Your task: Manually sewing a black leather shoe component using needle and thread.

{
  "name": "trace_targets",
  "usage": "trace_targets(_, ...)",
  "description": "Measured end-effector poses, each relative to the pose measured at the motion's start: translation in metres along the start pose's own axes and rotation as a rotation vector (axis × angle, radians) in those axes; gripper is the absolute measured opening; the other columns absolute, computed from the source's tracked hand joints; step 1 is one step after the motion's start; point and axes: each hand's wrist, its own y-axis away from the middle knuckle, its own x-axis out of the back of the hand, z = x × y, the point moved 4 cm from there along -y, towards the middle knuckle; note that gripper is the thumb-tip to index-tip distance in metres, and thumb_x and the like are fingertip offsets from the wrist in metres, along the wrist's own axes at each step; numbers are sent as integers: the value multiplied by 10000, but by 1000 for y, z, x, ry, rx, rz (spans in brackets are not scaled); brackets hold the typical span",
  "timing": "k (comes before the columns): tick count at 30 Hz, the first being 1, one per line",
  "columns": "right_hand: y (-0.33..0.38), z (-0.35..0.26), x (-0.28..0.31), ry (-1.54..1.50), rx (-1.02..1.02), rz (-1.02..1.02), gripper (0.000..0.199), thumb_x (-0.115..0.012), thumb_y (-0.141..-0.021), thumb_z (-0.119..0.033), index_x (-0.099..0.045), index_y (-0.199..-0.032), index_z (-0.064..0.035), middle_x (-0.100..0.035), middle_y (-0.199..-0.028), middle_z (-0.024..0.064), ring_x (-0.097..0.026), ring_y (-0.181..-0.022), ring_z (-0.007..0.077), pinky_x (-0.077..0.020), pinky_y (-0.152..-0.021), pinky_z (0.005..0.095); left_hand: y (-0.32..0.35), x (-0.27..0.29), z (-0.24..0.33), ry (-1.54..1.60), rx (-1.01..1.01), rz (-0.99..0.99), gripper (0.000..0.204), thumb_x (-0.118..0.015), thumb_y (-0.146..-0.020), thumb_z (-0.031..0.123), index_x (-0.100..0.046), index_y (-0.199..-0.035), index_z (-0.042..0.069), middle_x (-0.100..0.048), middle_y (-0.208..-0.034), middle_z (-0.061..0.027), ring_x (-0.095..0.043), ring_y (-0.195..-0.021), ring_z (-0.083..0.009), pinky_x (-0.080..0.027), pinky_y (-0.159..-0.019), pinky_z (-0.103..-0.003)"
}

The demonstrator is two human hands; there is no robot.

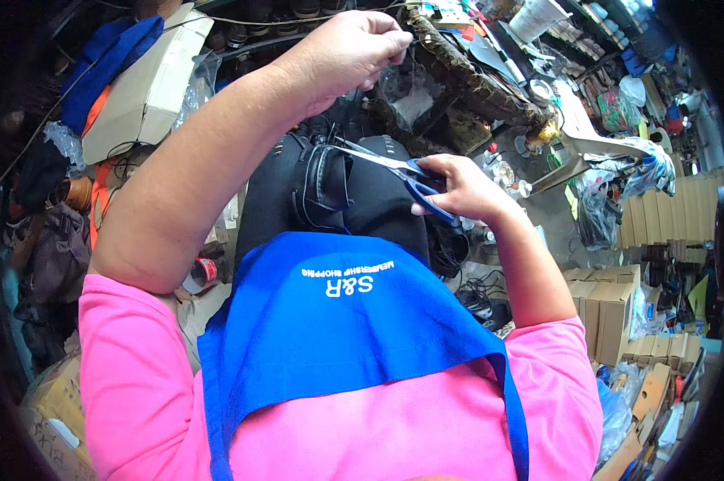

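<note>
I judge the main risk is the open blades nicking the black leather piece (338,192) on my lap, or my raised fingers, if the thread slackens; that thread is too thin for me to make out. My left hand (346,52) is lifted high, forearm stretched up, fingertips pinched together as if pulling something fine taut. My right hand (462,188) sits lower, wrist bent inward, fingers closed through the handles of the blue-handled steel scissors (402,172), blades parted and pointing left over the leather.
</note>
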Motion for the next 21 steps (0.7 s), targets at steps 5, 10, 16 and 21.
trace_targets(5, -18, -14, 2, 49, 28, -63, 673, -832, -622, -368, -609, -1109, 39, -669, -900, 160, -632, -805, 187, -491, -741, 310, 4, -11, 5, -76, 1, -5, 186, -555, -930, 216, -569, -821, 66, -461, -643, 59, -365, -506, -16, -316, -469, -192)
trace_targets(10, -23, -22, 6, -14, -19, -112, 614, -822, -618, -376, -633, -1042, 26, -633, -739, 121, -590, -684, 150, -471, -642, 320, 10, -26, 15, -227, -75, -4, 212, -549, -923, 228, -575, -784, 70, -465, -629, 58, -374, -517, -19, -308, -466, -200)
trace_targets(16, -24, -46, 17, 252, -6, -119, 597, -827, -582, -393, -642, -971, 21, -628, -705, 172, -617, -642, 245, -460, -619, 374, 16, -28, 19, -375, -179, 59, 226, -581, -883, 212, -616, -850, -10, -581, -692, -36, -498, -679, -99, -421, -642, -291)
trace_targets(21, -21, -36, 14, 259, -19, -69, 458, -825, -623, -302, -655, -881, 37, -606, -646, 154, -576, -580, 181, -455, -590, 356, 31, -7, 31, -305, -409, 259, 197, -565, -910, 185, -624, -832, 15, -545, -634, -16, -465, -624, -62, -416, -605, -278)
